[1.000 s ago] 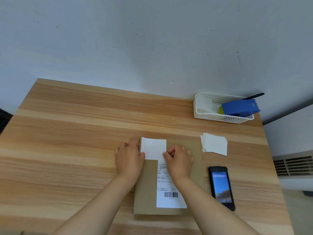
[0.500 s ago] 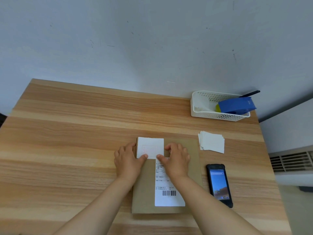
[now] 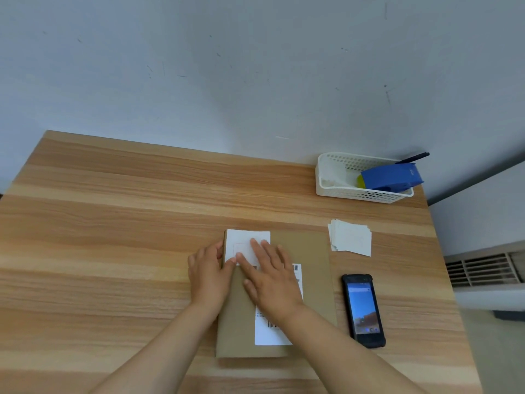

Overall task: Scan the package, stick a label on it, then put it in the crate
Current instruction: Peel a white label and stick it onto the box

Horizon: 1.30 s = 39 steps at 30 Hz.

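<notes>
A flat brown cardboard package (image 3: 306,280) lies on the wooden table (image 3: 113,237) near its front edge. A long white shipping sheet with a barcode (image 3: 270,334) is stuck down its middle. A small white label (image 3: 247,240) sits on the package's far left corner. My right hand (image 3: 270,277) lies flat with spread fingers across the label and the sheet, pressing down. My left hand (image 3: 208,275) rests at the package's left edge, its thumb on the label's near corner. Neither hand holds anything.
A black handheld scanner (image 3: 363,309) with a lit screen lies right of the package. A stack of white labels (image 3: 350,237) sits beyond it. At the back right a white perforated basket (image 3: 335,177) holds a blue tape dispenser (image 3: 389,177) and a pen. A wall stands behind.
My right hand has opened flat and slid left onto the label. My left hand has shifted slightly toward the package's left edge.
</notes>
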{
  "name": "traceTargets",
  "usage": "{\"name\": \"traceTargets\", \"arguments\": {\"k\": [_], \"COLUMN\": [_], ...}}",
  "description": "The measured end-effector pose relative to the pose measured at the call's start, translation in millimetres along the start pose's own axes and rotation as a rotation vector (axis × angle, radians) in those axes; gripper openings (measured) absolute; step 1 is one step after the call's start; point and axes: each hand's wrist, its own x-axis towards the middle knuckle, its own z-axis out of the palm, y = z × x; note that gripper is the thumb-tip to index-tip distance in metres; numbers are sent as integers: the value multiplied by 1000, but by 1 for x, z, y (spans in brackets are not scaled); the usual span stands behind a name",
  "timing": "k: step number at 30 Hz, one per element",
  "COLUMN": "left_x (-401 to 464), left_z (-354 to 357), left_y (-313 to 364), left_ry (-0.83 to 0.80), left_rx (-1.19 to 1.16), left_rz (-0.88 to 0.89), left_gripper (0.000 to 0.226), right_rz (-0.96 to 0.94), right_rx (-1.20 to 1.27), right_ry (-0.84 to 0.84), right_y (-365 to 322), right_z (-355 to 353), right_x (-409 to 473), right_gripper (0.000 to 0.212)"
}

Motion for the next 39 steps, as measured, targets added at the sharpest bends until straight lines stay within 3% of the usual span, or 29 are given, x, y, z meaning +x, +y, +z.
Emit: {"name": "traceTargets", "arguments": {"k": [4,8,11,15,22,30,33,35,39], "left_x": [-5,-4,1,14,30,39,35,31,24], "left_z": [-6,-4,-1,-10,-17,-20,-18,-15,-18], "left_y": [6,1,-1,-5,-4,4,3,0,-5], "left_ry": [15,9,-121,-271,-323,-456,-314,-314,-264], "left_rx": [73,287,525,748,818,795,835,831,788], "left_rz": [55,379,667,781,814,810,836,788,692], "left_gripper": [46,46,48,54,56,80,68,59,62], "right_rz": [18,130,128,138,221,261,295,269,311], "right_rx": [-52,-28,-45,-82,-80,-157,-112,-98,-98], "right_ry": [-69,-76,-49,-47,-28,-30,-67,-71,-24], "right_y": [10,12,11,7,-6,-5,-3,0,-3], "right_z": [3,1,0,-3,-9,-10,-8,-5,-3], "right_x": [-3,-2,-1,1,19,30,26,24,21], "right_gripper": [57,59,58,57,61,61,68,72,72]}}
